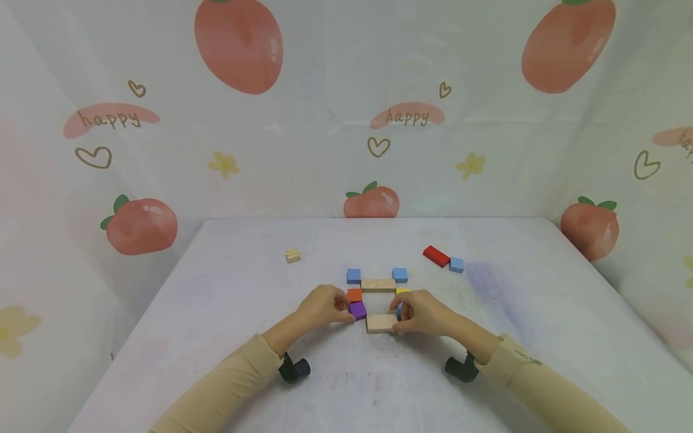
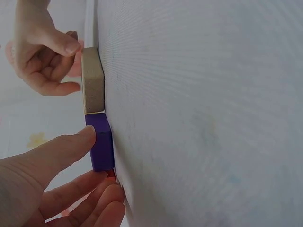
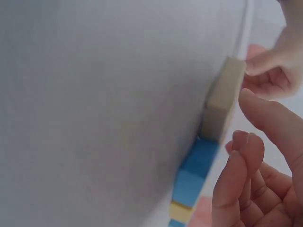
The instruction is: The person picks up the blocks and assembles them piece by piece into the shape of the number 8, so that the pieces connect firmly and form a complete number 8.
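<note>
On the table, several small blocks form a ring. My left hand point(image 1: 323, 307) pinches a purple block point(image 1: 358, 310) at its front-left corner, thumb on one side and a finger at the other end. A pale wooden block point(image 1: 381, 323) makes the front side, meeting the purple one. Over its right end hovers my right hand point(image 1: 425, 310), thumb and fingers apart; a blue block point(image 3: 189, 184) and a yellow block point(image 1: 403, 291) lie beside it. An orange-red block point(image 1: 354, 295) sits behind the purple one. Across the back runs a wooden block point(image 1: 378, 285) between two blue blocks point(image 1: 354, 276).
Farther back on the right, a long red block point(image 1: 435, 256) touches a blue block point(image 1: 456, 264). Small wooden pieces point(image 1: 293, 255) lie at the back left. A patterned cloth point(image 1: 325, 144) hangs behind the white table point(image 1: 243, 252).
</note>
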`<state>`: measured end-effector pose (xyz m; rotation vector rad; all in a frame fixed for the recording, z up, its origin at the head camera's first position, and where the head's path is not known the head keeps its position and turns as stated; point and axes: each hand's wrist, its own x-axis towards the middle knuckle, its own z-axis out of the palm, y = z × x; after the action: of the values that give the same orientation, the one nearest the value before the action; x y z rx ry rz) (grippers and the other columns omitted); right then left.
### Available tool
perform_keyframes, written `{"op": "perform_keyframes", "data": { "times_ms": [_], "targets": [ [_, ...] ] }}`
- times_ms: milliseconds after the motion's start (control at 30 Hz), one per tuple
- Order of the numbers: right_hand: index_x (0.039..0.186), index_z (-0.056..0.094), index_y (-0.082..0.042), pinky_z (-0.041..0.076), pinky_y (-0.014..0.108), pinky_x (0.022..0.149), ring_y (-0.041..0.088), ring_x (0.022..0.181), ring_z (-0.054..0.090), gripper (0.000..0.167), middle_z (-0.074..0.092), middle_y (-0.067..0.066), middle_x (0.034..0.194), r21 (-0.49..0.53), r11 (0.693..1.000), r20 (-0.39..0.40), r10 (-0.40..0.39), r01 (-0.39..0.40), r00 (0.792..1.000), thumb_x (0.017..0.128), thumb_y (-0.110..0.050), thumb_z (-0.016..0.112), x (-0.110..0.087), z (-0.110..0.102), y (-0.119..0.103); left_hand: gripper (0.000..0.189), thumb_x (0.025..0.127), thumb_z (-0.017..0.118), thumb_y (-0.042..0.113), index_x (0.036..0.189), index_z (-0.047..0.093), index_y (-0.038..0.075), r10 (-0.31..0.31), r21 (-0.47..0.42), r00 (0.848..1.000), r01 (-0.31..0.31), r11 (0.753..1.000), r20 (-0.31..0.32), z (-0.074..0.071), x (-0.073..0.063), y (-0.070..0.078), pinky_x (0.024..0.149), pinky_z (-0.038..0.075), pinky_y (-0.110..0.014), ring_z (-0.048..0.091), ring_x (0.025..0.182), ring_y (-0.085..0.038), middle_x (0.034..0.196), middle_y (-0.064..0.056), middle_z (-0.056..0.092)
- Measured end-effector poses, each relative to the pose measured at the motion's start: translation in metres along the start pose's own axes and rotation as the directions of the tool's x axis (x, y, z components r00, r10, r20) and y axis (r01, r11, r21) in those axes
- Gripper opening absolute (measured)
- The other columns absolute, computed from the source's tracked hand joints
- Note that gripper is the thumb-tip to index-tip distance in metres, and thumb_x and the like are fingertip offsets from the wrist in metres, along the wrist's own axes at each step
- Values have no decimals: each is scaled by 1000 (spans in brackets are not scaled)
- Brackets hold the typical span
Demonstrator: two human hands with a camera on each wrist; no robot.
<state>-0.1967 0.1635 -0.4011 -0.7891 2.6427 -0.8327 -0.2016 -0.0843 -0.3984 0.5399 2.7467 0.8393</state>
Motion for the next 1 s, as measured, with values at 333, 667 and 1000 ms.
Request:
{"op": "perform_keyframes", "data": {
  "times_ms": [333, 667, 1000],
  "targets": [
    [96, 64, -4, 47, 18, 59, 8, 66, 52, 23, 61, 1, 79, 2, 999, -138, 41, -41, 990, 78, -15, 74, -11, -19, 18, 29, 74, 79, 24, 93, 71, 4, -3, -14, 1000, 3, 1000, -4, 1, 0, -2, 63, 43, -21, 50, 70, -11, 77, -1, 62],
    [98, 63, -7, 53, 24, 68, 12, 76, 56, 29, 63, 2, 87, 54, 980, -63, 194, -191, 979, 76, -19, 76, -11, -12, 22, 28, 73, 79, 25, 89, 70, 4, 22, -17, 1000, -23, 1000, -20, 1, -1, -3, 63, 44, -20, 51, 70, -10, 76, -1, 63],
    [97, 61, -3, 54, 26, 69, 12, 75, 58, 28, 65, 3, 84, 59, 981, -64, 190, -187, 980, 76, -14, 75, -9, -9, 21, 26, 73, 79, 24, 88, 70, 5, 34, -1, 999, -34, 999, -30, 2, 0, -4, 63, 44, -21, 51, 70, -10, 76, -1, 63]
  ]
}}
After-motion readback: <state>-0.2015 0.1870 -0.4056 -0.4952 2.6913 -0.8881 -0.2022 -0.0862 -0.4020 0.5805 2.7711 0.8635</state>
